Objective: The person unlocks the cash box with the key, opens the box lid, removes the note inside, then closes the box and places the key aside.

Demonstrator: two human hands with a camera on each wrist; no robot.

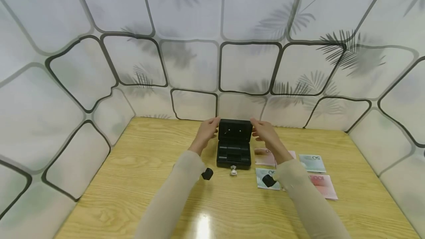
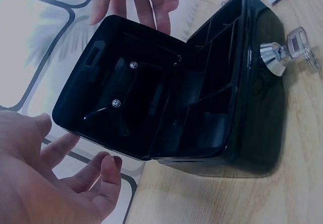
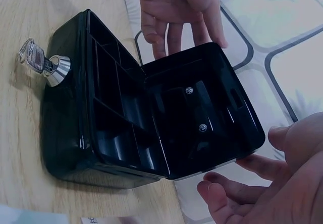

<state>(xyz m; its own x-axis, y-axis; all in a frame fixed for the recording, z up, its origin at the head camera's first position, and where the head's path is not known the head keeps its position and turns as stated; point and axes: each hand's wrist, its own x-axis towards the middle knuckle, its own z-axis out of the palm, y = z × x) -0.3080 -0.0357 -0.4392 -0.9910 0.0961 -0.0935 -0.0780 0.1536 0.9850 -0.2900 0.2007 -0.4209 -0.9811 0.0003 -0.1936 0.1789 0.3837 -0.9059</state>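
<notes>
A black cash box [image 1: 234,154] sits on the table with its lid [image 1: 235,130] raised. Dividers split its inside into compartments, and no contents show in them. Keys [image 2: 299,45] hang from the silver lock [image 2: 273,58] on its front. My left hand [image 1: 207,132] is at the lid's left side, thumb by the upper corner, fingers loosely bent along the edge. On the opposite side, my right hand [image 1: 266,132] mirrors it, thumb close to the lid's corner and index fingertip at its edge. Neither hand's fingers close around the lid.
Right of the box lie several banknotes: a green 50 note [image 1: 312,163], a red 100 note [image 1: 323,186], a pink note [image 1: 263,156] and another green one [image 1: 262,183], some partly under my right forearm. A patterned curtain [image 1: 196,104] borders the wooden table [image 1: 149,150].
</notes>
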